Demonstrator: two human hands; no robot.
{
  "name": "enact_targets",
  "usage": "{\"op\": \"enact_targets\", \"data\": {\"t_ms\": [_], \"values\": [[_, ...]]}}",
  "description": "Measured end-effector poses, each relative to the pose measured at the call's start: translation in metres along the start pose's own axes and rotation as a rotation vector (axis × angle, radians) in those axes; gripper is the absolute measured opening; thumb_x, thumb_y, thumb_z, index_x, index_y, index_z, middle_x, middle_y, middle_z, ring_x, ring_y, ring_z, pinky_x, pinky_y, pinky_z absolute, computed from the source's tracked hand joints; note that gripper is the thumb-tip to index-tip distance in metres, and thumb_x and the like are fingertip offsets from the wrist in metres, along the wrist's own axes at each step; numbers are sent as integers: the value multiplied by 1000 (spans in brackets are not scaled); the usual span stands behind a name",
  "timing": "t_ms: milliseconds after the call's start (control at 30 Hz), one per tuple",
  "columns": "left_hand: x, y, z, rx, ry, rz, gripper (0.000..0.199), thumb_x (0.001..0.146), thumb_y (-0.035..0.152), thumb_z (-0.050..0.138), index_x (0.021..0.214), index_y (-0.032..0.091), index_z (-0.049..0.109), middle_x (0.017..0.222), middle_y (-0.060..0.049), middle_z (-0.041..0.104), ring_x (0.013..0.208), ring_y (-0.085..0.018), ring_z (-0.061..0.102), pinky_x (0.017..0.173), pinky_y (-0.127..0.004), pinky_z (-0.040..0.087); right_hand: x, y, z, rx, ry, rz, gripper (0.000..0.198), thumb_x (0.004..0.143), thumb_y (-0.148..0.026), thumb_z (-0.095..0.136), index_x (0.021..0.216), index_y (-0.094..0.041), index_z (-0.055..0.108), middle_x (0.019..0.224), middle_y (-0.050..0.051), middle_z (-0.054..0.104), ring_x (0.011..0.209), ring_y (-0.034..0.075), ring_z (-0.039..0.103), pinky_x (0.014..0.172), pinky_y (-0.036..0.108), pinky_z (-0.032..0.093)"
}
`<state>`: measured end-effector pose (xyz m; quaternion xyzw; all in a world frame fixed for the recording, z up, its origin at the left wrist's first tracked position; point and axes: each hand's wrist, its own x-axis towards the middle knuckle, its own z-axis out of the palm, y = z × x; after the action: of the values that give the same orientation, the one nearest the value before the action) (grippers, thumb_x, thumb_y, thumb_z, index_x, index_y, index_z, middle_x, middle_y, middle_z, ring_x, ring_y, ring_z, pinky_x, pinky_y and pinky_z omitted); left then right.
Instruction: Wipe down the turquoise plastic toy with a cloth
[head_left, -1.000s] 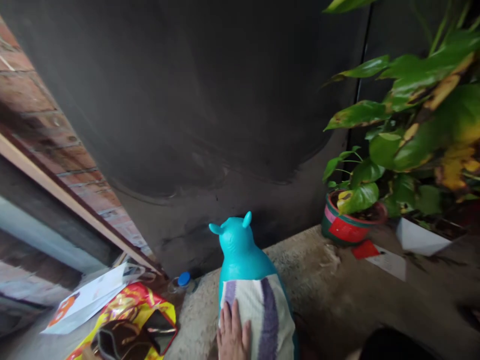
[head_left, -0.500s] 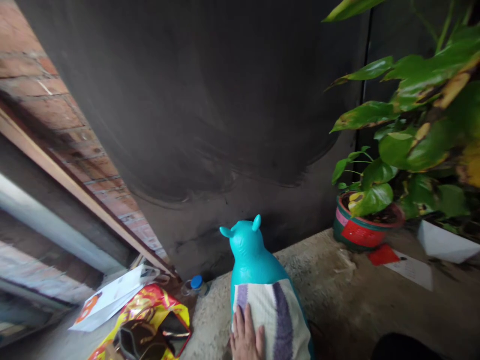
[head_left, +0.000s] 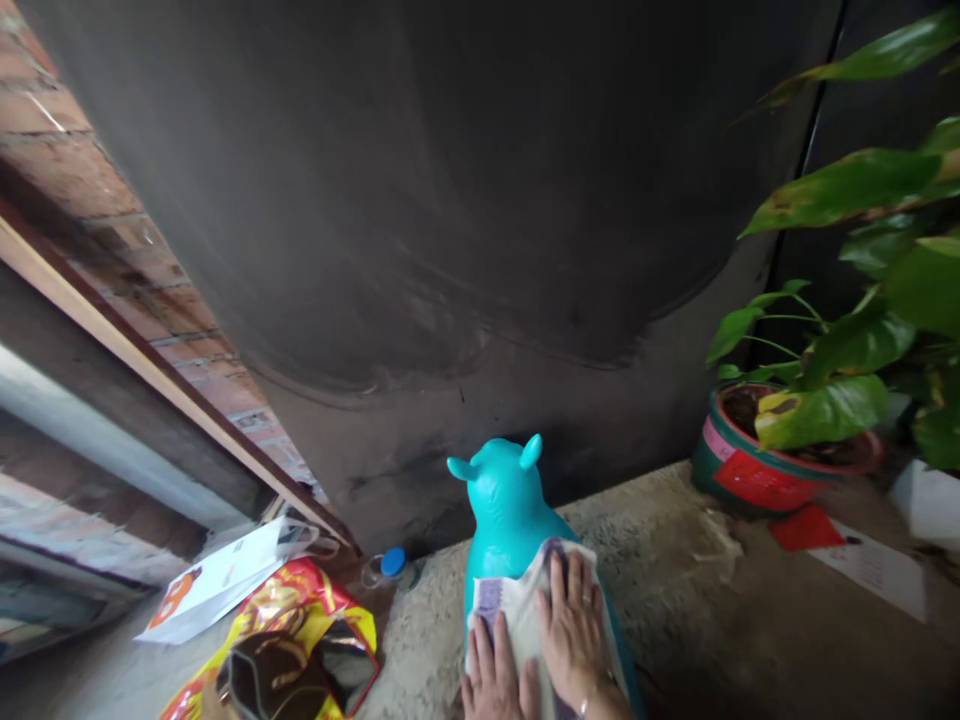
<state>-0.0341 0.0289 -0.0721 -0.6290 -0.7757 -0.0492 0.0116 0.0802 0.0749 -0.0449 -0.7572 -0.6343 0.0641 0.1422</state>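
Observation:
A turquoise animal-shaped toy [head_left: 504, 500] stands on the concrete floor, facing a dark wall. A white cloth with purple stripes [head_left: 517, 610] lies draped over its back. My left hand [head_left: 491, 680] rests flat on the cloth at the lower left, fingers apart. My right hand [head_left: 574, 630] lies flat on the cloth beside it, further up the toy's back, fingers spread. Neither hand grips anything.
A red and green flowerpot [head_left: 757, 475] with a leafy plant [head_left: 862, 330] stands at the right, with a red paper [head_left: 802, 527] beside it. A yellow and red bag [head_left: 285, 650], a white bag [head_left: 217, 580] and a blue-capped bottle [head_left: 386, 565] lie at the left. Brick wall at far left.
My right hand has come into view and settled flat on the cloth over the toy's back. My left hand stays on the cloth. The view has shifted slightly left.

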Motion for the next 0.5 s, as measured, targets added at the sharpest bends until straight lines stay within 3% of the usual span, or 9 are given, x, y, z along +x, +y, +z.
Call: {"op": "enact_targets", "data": {"t_ms": [133,267,367,500], "values": [[35,13,-14,-33,-105,-68,53,96,35,25,145,15,27,155,-17,25,141,-30,31,104,-50,42,47,-18,-14,15,-80,-31,59,97,-40,30,148,-11,25,154,21,20,142,35,18,112,52,27],[47,16,-21,-84,-127,-83,54,96,37,26,146,16,24,156,-16,23,142,-28,29,106,-50,41,54,-19,-24,47,-92,-27,60,97,-43,29,149,-15,23,155,17,20,142,32,21,111,51,30],[30,12,-19,-90,-49,-54,52,96,35,24,145,17,29,155,-16,27,140,-28,33,104,-50,43,27,-4,-19,44,-73,7,61,96,-44,31,148,-13,27,153,19,25,140,34,26,109,52,34],[-14,8,-13,-29,45,94,52,89,39,39,137,20,45,148,-15,41,136,-32,40,101,-52,44,-48,40,23,1,1,50,58,93,-49,32,137,-15,50,142,17,46,130,35,44,100,51,46]]}}
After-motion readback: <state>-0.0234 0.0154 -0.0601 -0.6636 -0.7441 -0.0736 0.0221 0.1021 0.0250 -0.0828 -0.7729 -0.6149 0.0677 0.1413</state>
